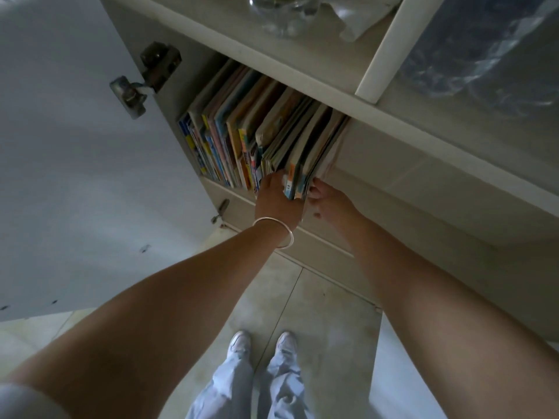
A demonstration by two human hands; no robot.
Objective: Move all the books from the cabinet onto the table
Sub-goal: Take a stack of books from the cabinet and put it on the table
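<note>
My left hand (276, 196): nearest me, bracelet (279, 234) at the wrist, fingers pushed into the row and curled round the left face of a bunch of books (298, 179); I am gripping it from that side.
My right hand (328, 199): just right of the left one, fingers hooked at the right edge of the same bunch, pinching it between my two hands.
The bunch: thin, soft-covered books, standing on edge and leaning left, their lower corners poking out past the shelf lip toward me.
Risk, slipping: these look floppy and slick; if I squeeze only the outer covers, the middle ones could slide out and drop to the floor (317, 300) by my feet.
Risk, dragging: the rest of the books (223, 137), just left of my left hand, press against the bunch; pulling could bring a few along half-way or let that row topple rightward into the gap.
Risk, snagging: the shelf board (302, 77) above my hands sits close over the tops, so tilting upward could catch and bend pages.
Door (60, 146): open, far left of my left arm; my elbow could knock it as I back out.
Further up: glass and plastic things on the higher shelf, too blurred to name.
Table: not in view.
Progress: my guess is early, most books sit in the cabinet (423, 164).
</note>
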